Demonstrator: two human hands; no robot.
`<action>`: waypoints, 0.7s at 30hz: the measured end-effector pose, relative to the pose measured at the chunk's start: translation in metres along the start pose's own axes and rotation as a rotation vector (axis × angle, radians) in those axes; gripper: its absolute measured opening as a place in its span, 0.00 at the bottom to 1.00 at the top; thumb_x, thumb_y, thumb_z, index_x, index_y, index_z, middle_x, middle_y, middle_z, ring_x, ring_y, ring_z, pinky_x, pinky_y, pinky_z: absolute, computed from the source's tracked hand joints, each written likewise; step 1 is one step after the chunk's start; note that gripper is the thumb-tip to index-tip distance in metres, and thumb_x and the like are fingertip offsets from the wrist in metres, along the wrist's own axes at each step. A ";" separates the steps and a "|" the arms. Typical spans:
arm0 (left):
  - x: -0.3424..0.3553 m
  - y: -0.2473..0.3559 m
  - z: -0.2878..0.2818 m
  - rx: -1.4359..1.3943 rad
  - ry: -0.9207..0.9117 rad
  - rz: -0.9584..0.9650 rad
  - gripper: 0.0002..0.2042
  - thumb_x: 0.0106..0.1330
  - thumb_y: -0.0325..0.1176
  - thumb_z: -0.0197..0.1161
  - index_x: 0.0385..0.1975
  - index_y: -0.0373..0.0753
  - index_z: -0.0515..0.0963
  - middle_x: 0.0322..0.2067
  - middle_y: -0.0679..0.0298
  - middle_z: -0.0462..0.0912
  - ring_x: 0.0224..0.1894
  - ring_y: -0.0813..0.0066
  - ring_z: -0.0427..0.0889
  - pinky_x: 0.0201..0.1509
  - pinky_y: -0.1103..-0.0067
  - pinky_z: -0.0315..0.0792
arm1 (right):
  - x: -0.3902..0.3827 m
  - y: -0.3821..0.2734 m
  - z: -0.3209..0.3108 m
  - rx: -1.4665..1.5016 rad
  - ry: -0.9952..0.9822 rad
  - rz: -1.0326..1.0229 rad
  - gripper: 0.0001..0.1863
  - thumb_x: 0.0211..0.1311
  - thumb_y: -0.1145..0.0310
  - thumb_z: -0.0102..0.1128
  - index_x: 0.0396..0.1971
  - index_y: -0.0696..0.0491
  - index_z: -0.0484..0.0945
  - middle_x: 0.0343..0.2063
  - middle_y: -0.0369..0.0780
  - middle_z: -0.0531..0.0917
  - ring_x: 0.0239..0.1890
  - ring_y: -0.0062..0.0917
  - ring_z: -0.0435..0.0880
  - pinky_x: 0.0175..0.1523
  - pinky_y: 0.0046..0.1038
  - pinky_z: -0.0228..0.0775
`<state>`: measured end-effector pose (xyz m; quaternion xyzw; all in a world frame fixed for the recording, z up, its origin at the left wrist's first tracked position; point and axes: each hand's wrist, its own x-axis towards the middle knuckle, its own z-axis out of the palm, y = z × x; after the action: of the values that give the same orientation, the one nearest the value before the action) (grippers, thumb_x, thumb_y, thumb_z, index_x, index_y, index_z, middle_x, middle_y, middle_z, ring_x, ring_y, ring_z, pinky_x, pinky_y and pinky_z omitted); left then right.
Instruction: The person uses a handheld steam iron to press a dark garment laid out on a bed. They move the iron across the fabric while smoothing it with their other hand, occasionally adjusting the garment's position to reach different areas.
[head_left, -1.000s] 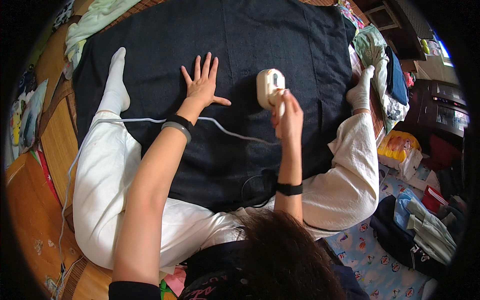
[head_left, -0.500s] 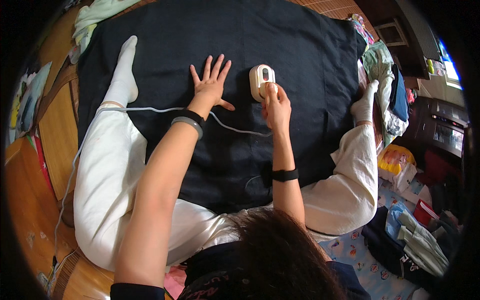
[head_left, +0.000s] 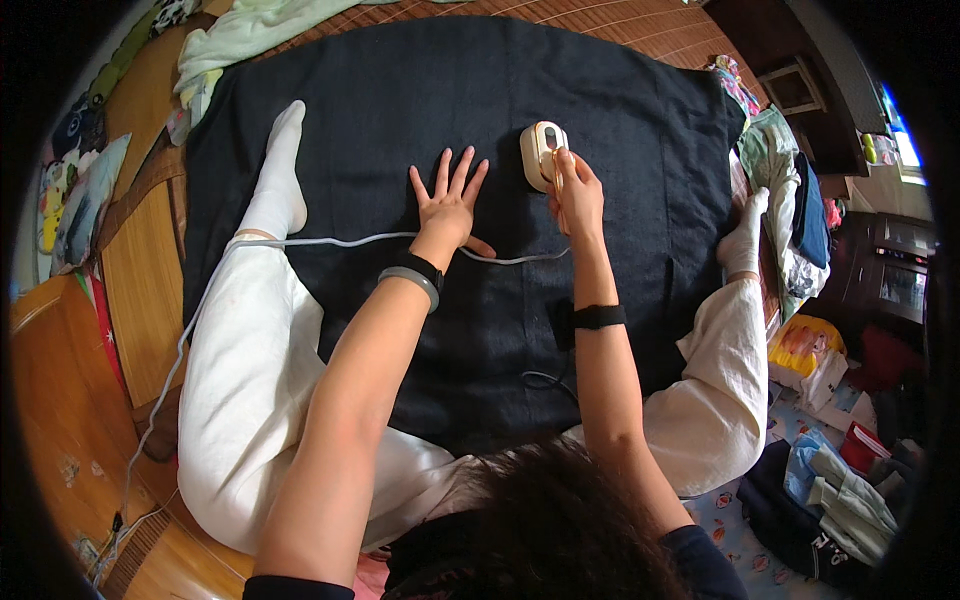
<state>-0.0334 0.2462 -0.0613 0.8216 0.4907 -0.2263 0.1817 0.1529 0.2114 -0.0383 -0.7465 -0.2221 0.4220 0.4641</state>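
From my remote post I report on the white handheld appliance (head_left: 533, 163): it is over the far part of the black cloth (head_left: 400, 95), right of centre, its broad head pointing away from the wearer. Whether it touches the cloth I cannot determine.

The right hand (head_left: 578, 195) has its fingers closed around the near end, the handle; I judge this grip keeps them clear of the head and allows steering. The left hand (head_left: 447, 205) is palm down on the cloth, fingers spread, gripping nothing; in my judgement it steadies the fabric.

The grey cord (head_left: 345, 242) lies across the left trouser leg (head_left: 245, 390), disappears beneath the left wrist and reappears toward the right hand. I consider that slack sufficient for reach, though the wrist could snag it.

The socked feet (head_left: 285, 150) rest at either side, legs apart, apparently leaving the middle accessible. Folded clothes (head_left: 850, 505) lie at lower right.
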 end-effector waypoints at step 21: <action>0.006 -0.004 0.010 -0.020 0.059 0.028 0.82 0.30 0.75 0.79 0.82 0.53 0.27 0.82 0.63 0.19 0.83 0.50 0.19 0.75 0.31 0.25 | -0.063 0.047 -0.029 -0.252 0.078 -0.280 0.28 0.73 0.58 0.64 0.67 0.44 0.65 0.32 0.48 0.87 0.20 0.24 0.84 0.25 0.27 0.75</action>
<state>-0.0366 0.2475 -0.0736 0.8329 0.4864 -0.1946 0.1785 0.1399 0.1296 -0.0469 -0.7764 -0.3568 0.2926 0.4294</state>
